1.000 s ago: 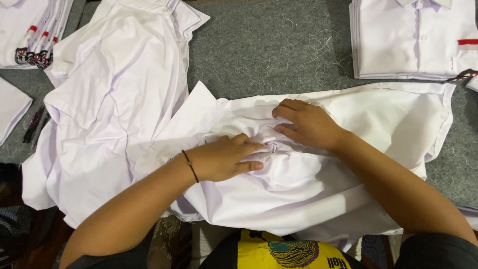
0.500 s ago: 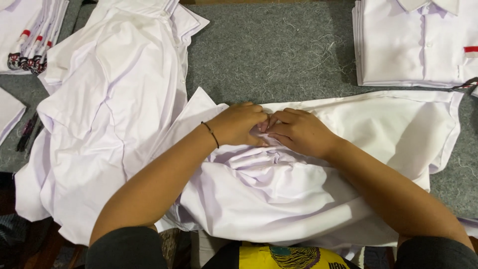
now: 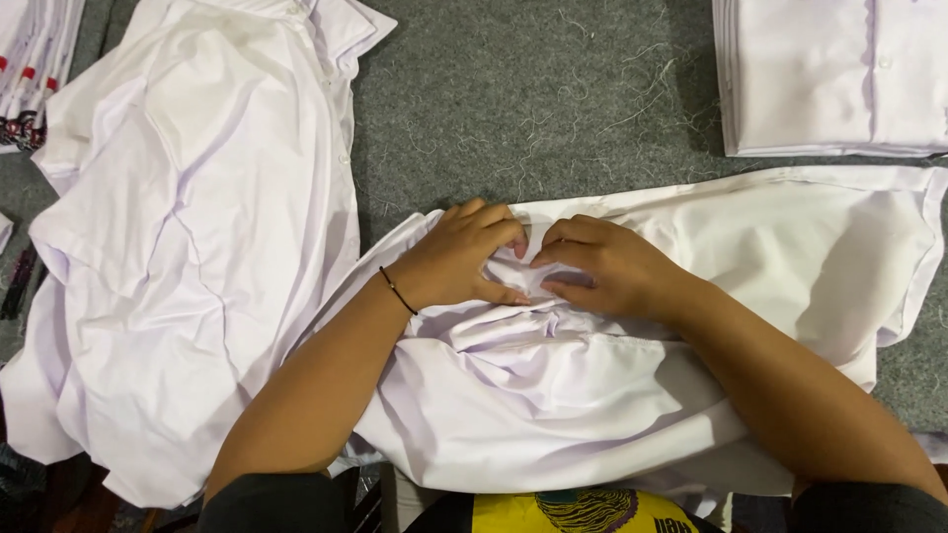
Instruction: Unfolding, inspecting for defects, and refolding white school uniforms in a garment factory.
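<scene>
Both my hands pinching a bunched fold of a white shirt on the grey counter

My left hand (image 3: 459, 259) and right hand (image 3: 607, 266) sit close together, fingertips nipping a gathered ridge of the white shirt (image 3: 612, 395), which lies crosswise in front of me on the felt-covered counter (image 3: 533, 109). The cloth looks thin, light and limp; I judge it will crease and slide easily, so seams and hems seem the best places to grip. A loose pile of white shirts (image 3: 188, 247) lies at my left, a folded stack (image 3: 839, 79) at far right.
</scene>
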